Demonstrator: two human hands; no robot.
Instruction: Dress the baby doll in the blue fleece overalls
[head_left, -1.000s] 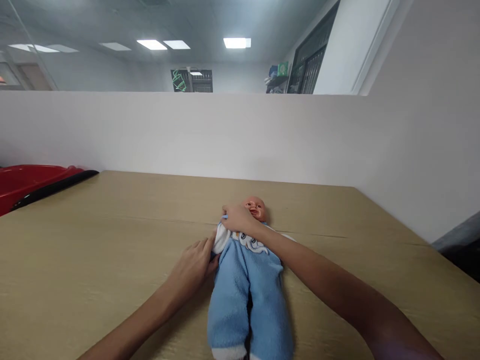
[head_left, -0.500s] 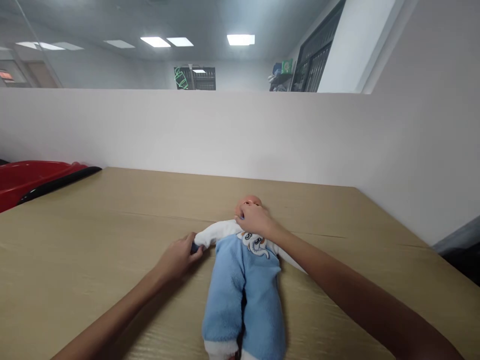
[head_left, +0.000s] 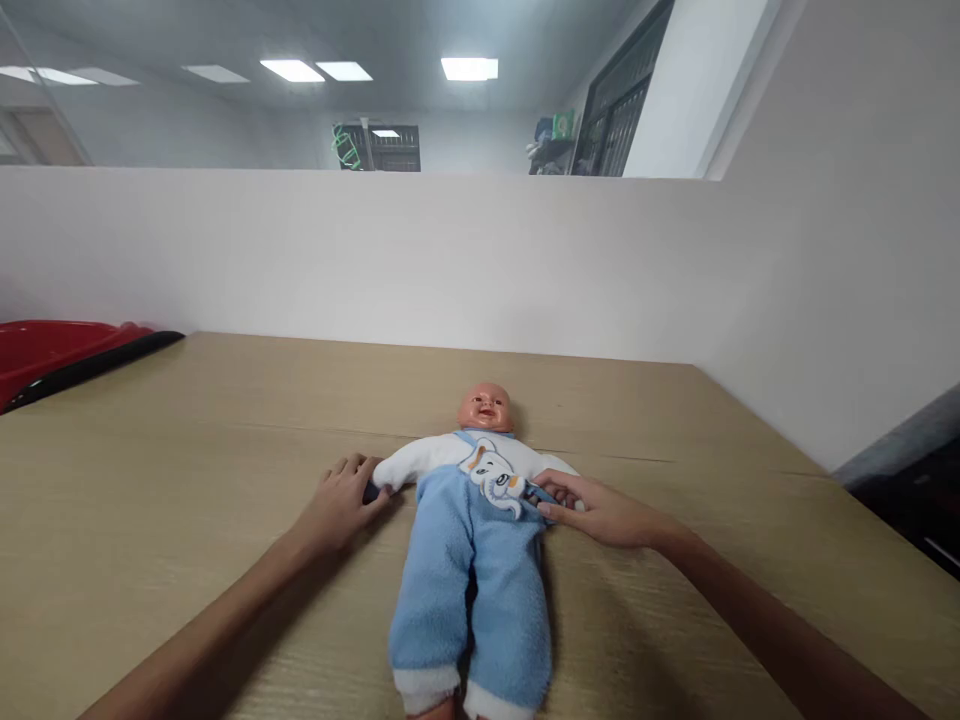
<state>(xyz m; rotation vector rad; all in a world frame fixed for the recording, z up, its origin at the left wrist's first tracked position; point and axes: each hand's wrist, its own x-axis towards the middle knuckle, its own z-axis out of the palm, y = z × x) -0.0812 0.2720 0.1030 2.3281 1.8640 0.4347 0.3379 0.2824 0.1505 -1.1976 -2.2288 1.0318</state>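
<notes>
A baby doll (head_left: 472, 540) lies on its back, head away from me. It wears a white long-sleeved top and fuzzy blue overalls with an elephant face on the chest. My left hand (head_left: 345, 500) curls round the end of the doll's sleeve on the left, where a small dark blue thing shows by my thumb; its kind is unclear. At the right side of the doll's chest, my right hand (head_left: 581, 505) pinches a blue strip (head_left: 537, 493) beside the elephant face. The doll's other hand is mostly hidden behind my fingers.
The doll lies on a wooden table (head_left: 247, 400) that meets a white wall (head_left: 360, 260) with a window above. A red tub (head_left: 52, 350) with a black edge stands at the far left. Something dark (head_left: 915, 490) is beyond the right edge.
My right hand has moved from the doll's chin and neck down and right to the side of its chest, uncovering the face. My left hand stays at the sleeve end. The view has shifted slightly.
</notes>
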